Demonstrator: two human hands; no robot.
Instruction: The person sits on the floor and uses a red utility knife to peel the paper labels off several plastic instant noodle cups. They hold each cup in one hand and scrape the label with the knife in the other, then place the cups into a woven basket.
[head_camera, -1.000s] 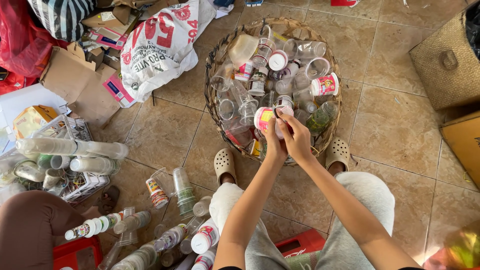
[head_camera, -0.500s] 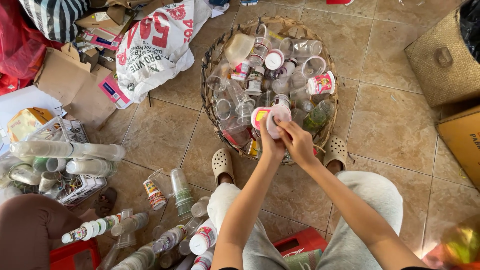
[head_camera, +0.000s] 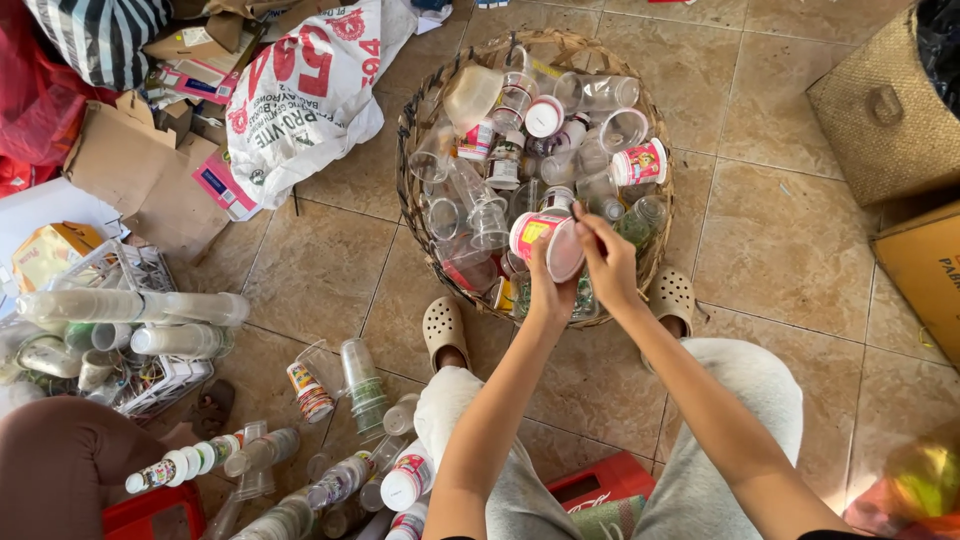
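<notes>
My left hand (head_camera: 547, 290) grips a small pink and yellow plastic cup (head_camera: 536, 232) from below, over the near side of a round woven basket (head_camera: 412, 205). My right hand (head_camera: 606, 262) pinches the cup's pale foil lid (head_camera: 566, 250) at its right rim. The basket holds several clear and printed plastic cups, among them a pink printed one (head_camera: 640, 163) at the right. My feet, in beige clogs (head_camera: 444, 331), rest against the basket's near edge.
Stacked clear cups (head_camera: 364, 384) and small bottles (head_camera: 180, 464) lie on the tiled floor at lower left. A wire rack with nested cups (head_camera: 130, 309) stands at the left. A white printed sack (head_camera: 305, 95) and flattened cardboard (head_camera: 150, 180) lie behind. A woven box (head_camera: 880, 110) is at the right.
Both hands have stayed over the basket's near edge with the cup. The right hand's fingers have shifted along the lid's rim, and the lid now faces the camera more.
</notes>
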